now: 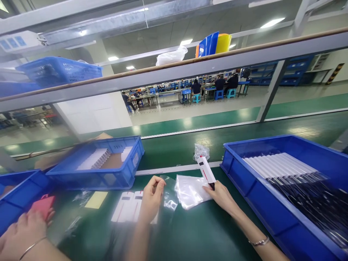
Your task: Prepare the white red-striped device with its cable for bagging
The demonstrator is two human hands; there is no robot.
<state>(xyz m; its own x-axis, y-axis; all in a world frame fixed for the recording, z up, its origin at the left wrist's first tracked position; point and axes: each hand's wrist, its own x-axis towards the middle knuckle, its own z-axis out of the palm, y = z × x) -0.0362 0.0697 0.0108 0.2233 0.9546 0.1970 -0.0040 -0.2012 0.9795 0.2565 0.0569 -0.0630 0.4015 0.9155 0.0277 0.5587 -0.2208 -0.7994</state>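
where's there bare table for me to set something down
Bare green table shows between your forearms, nearer than the clear bags; another patch lies beyond the white strip, left of the crumpled plastic. Crowded: around your left hand, with white cards and bags.

A stack of clear bags [187,194] lies on a green table [195,232]. At its right edge, the wearer's right hand [221,195] holds a white card [207,170], tilted above the stack. Left of the stack, the left hand [152,195], fingers curled, is beside a loose bag [170,201]; whether it grips anything is unclear. Farther left are a yellow note [96,199] and another person's hand [29,230] on a pink object [43,206]. Behind the stack sits crumpled plastic [201,151]. To its right, a blue bin [244,188] holds white pieces [280,165] and black cords [301,199].
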